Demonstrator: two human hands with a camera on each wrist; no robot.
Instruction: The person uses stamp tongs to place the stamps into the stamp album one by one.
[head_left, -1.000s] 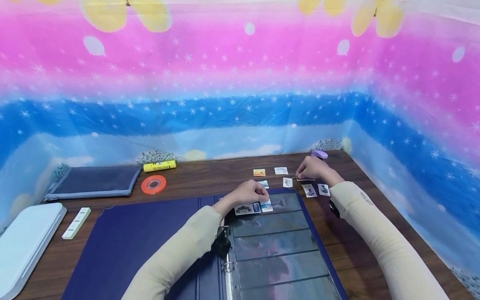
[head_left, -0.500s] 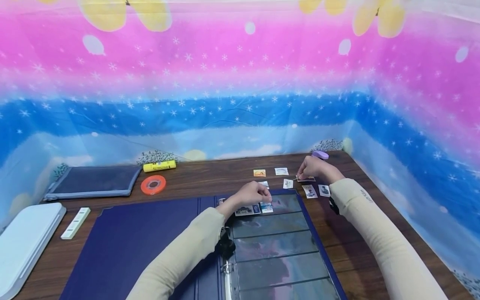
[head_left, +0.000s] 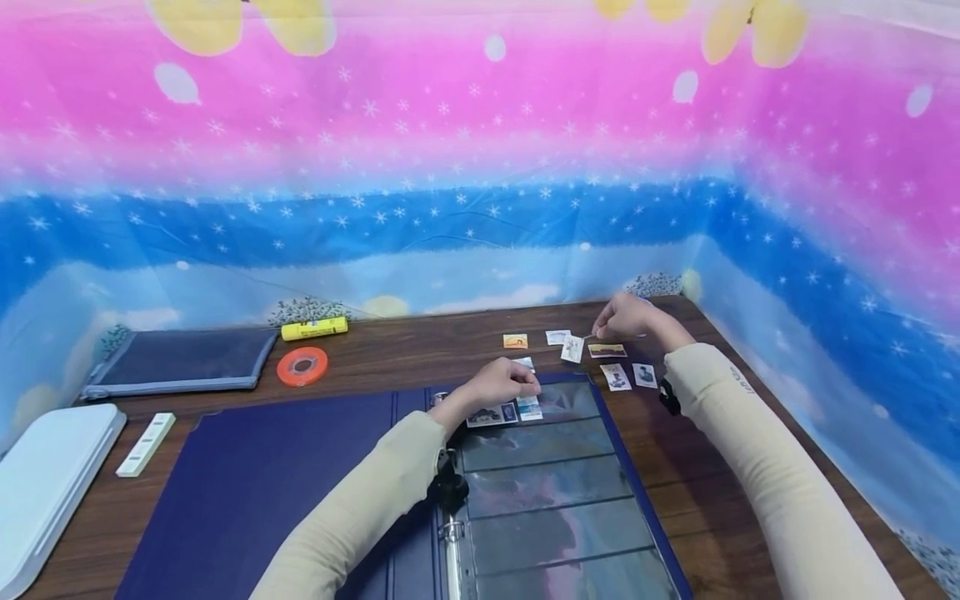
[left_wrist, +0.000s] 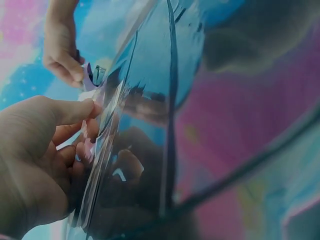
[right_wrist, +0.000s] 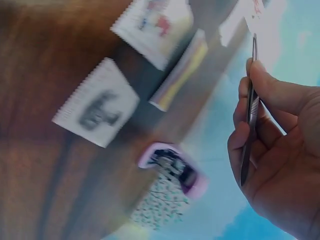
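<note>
My right hand (head_left: 630, 318) holds metal tweezers (right_wrist: 251, 112) between thumb and fingers. At their tips, a small pale postage stamp (head_left: 572, 348) hangs tilted over the back of the table. My left hand (head_left: 498, 386) is at the top of the clear pocket page (head_left: 558, 533) in the open blue stamp album (head_left: 292, 492); in the left wrist view its thumb and forefinger pinch the edge of the clear film (left_wrist: 111, 112). Two stamps, a wide dark one (head_left: 491, 415) and a blue-and-white one (head_left: 529, 408), sit in the top pocket row beneath that hand.
Several loose stamps lie behind and right of the album, among them an orange one (head_left: 515, 341) and a portrait one (head_left: 643, 375). A yellow tube (head_left: 315, 328), orange tape roll (head_left: 302, 367), mesh pouch (head_left: 183, 360) and white case (head_left: 56, 492) stand left. A purple item (right_wrist: 172, 167) lies back right.
The tweezers have picked up the pale stamp from the table, and my right hand has risen slightly with it. My left hand stays at the top pocket row.
</note>
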